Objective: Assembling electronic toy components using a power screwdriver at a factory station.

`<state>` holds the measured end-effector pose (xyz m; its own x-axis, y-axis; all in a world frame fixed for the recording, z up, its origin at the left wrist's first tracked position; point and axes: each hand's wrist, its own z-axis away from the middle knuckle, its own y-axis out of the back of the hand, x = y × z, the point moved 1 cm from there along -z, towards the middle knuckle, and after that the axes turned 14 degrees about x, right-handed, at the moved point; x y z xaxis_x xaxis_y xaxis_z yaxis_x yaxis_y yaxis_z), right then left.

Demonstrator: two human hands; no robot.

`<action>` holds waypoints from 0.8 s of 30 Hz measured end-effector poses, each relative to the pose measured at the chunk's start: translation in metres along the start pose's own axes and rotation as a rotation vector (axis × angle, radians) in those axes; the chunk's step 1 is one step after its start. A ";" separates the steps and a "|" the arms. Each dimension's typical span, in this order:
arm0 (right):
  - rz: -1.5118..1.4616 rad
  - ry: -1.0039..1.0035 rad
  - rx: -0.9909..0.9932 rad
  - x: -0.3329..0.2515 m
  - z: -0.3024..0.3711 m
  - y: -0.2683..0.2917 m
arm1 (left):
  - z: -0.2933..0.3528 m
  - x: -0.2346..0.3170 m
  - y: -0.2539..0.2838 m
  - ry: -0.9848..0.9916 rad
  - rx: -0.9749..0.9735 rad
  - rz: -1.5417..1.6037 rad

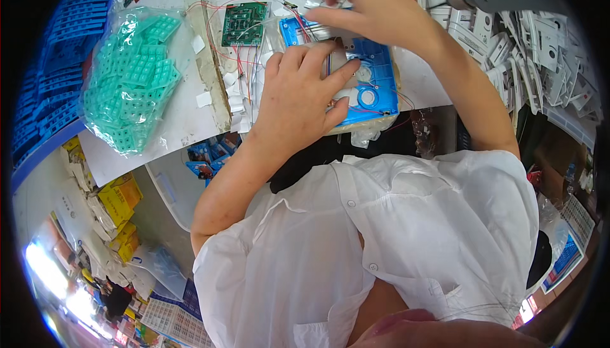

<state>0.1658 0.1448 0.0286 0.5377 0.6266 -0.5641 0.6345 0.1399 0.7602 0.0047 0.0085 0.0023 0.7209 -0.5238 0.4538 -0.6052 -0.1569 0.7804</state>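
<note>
1. While the left hand (298, 94) lies flat on the blue case (375, 68), its fingers press down on a small grey part inside. The fingers are spread and pushing, not wrapped round anything.
2. The right hand (356, 5) is just past the left one, at the far end of the case. Its fingertips are pinched together on something small and clear, maybe tape or a wire end. It is too small to tell which.
3. The two hands are near each other but do not touch.
4. Thin red wires (219, 30) run from the case to a green board (243, 23), which sits just left of the hands.
5. Further left lies a bag of green pads (130, 78). Off to the right is a pile of white parts (546, 49).
6. It looks like the step in hand is fixing bits into the case.
7. The next move likely needs a steady left hand, so the part stays put. The right hand must go gently, since the wires are thin and could pull loose.
</note>
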 end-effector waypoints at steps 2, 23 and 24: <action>-0.050 0.069 0.115 0.005 -0.013 -0.019 | 0.001 0.001 0.000 0.011 -0.004 0.006; -0.086 0.447 0.116 -0.015 -0.019 -0.014 | 0.009 -0.002 -0.008 0.016 0.111 0.020; -0.091 0.464 0.132 -0.010 -0.010 -0.004 | 0.009 -0.002 -0.009 0.016 0.112 0.025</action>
<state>0.1519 0.1458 0.0347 0.1916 0.8959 -0.4008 0.7487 0.1305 0.6499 0.0053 0.0039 -0.0091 0.7100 -0.5151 0.4802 -0.6564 -0.2372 0.7162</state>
